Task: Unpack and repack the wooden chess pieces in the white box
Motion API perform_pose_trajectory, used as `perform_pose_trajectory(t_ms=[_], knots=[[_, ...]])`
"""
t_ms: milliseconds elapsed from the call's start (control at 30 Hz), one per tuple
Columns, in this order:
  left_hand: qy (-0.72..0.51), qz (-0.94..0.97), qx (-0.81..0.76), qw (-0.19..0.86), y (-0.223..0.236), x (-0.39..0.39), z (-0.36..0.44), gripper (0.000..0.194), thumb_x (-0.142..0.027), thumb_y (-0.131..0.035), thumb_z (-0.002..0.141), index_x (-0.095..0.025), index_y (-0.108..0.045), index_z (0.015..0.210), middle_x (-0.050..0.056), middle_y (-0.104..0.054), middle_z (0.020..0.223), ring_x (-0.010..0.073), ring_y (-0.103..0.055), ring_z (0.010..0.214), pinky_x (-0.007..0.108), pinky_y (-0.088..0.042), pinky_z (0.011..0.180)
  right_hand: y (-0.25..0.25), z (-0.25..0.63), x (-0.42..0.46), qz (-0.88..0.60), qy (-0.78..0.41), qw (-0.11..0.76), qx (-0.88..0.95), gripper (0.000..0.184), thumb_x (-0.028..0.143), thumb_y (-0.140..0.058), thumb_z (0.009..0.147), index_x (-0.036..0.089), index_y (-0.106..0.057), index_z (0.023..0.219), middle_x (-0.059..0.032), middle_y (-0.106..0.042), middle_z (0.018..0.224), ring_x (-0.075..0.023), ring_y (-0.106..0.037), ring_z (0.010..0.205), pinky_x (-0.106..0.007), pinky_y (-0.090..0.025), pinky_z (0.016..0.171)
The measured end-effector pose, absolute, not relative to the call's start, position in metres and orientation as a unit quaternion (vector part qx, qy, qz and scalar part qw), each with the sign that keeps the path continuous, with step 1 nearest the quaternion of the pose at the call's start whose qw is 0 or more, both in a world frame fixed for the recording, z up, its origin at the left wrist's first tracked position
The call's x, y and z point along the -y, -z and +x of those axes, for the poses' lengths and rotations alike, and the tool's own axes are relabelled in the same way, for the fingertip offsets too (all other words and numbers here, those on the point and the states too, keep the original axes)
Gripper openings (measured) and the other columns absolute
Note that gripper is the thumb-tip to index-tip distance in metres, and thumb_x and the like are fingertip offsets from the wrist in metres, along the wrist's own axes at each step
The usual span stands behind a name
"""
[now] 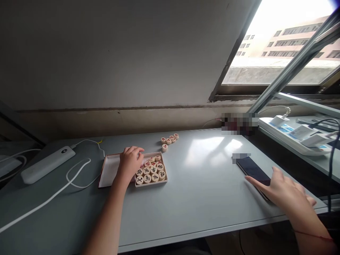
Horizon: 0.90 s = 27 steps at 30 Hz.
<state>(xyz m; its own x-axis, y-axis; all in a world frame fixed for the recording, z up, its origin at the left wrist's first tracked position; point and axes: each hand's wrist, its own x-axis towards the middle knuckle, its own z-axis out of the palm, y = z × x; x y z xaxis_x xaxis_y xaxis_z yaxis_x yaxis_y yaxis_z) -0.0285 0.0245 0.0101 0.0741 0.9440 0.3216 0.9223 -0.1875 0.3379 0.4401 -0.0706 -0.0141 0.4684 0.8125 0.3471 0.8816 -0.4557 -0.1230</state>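
A shallow box (152, 183) on the desk holds rows of round Chinese chess pieces (153, 169) with black and red characters. Its lid (109, 170) lies against the left side, inner face up. Over the box's left end is my left hand (132, 159), fingers curled down and closed; whatever is beneath the fingertips is hidden. Several loose chess pieces (168, 141) sit behind the box near the wall. My right hand (285, 187) is at the desk's right side with thumb and fingers spread, beside a dark phone (253, 170) and partly covering its near end.
A white power strip (48, 164) and white cables (50, 202) lie on the left of the desk (202, 198). Another loaded power strip (294, 136) rests on a shelf at right, near a metal frame and a window. A wall borders the desk's back.
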Motion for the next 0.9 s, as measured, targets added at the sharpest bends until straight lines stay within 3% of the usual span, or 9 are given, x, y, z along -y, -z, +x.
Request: perform_pose_trajectory(t_ms=[67,200,333,500,733,900], knots=[[-0.2,0.727,-0.656,0.034,-0.015,-0.021,-0.026,0.028,-0.022,-0.045,0.082,-0.024,-0.073,0.088,0.005,-0.071,0.098,0.0265,-0.056,0.097,0.039,-0.045,0.086,0.003,0.405,0.061,-0.816,0.133,0.156,0.54,0.084,0.073,-0.044,0.079,0.014,-0.047,0.138,-0.0293,-0.061,0.116,-0.0496,-0.055,0.105,-0.063,-0.043,0.076],[-0.15,0.729,-0.664,0.071,-0.023,-0.013,-0.016,0.029,-0.035,-0.048,0.084,-0.025,-0.075,0.078,0.007,-0.069,0.092,0.0279,-0.053,0.095,0.042,-0.042,0.086,-0.022,0.297,0.028,-0.631,-0.01,0.263,0.73,0.053,0.058,-0.047,0.088,0.02,-0.057,0.124,-0.0152,-0.066,0.11,-0.0314,-0.062,0.1,-0.044,-0.05,0.083],[-0.14,0.737,-0.655,0.086,-0.026,-0.007,-0.009,0.038,-0.046,-0.046,0.087,-0.026,-0.074,0.071,0.009,-0.066,0.089,0.0305,-0.051,0.096,0.047,-0.039,0.086,-0.03,0.204,-0.009,-0.502,-0.138,0.27,0.81,0.029,0.037,-0.049,0.092,0.024,-0.064,0.113,-0.0068,-0.068,0.092,-0.0214,-0.064,0.083,-0.033,-0.052,0.069],[-0.135,0.745,-0.646,0.099,-0.025,-0.004,-0.008,0.032,-0.034,-0.045,0.088,-0.025,-0.074,0.077,0.011,-0.068,0.09,0.0312,-0.052,0.095,0.047,-0.039,0.084,-0.016,0.165,-0.032,-0.365,-0.141,0.267,0.88,0.033,0.011,-0.044,0.088,0.023,-0.072,0.101,-0.0084,-0.065,0.104,-0.0191,-0.06,0.083,-0.035,-0.052,0.076],[-0.074,0.739,-0.659,0.122,-0.033,-0.001,-0.01,0.035,-0.029,-0.041,0.088,-0.022,-0.068,0.067,0.009,-0.07,0.093,0.0327,-0.053,0.1,0.048,-0.039,0.085,-0.008,0.172,-0.025,-0.35,-0.187,0.294,0.869,0.028,0.007,-0.051,0.081,0.023,-0.074,0.085,-0.0039,-0.068,0.095,-0.0186,-0.058,0.086,-0.035,-0.05,0.083],[-0.083,0.732,-0.656,0.161,-0.038,0.0,-0.008,0.025,-0.035,-0.043,0.088,-0.023,-0.063,0.079,0.006,-0.071,0.089,0.0298,-0.058,0.098,0.046,-0.039,0.086,-0.008,0.173,-0.02,-0.353,-0.205,0.302,0.862,0.028,0.006,-0.052,0.081,0.024,-0.073,0.086,-0.0045,-0.068,0.092,-0.0189,-0.058,0.084,-0.034,-0.052,0.079]])
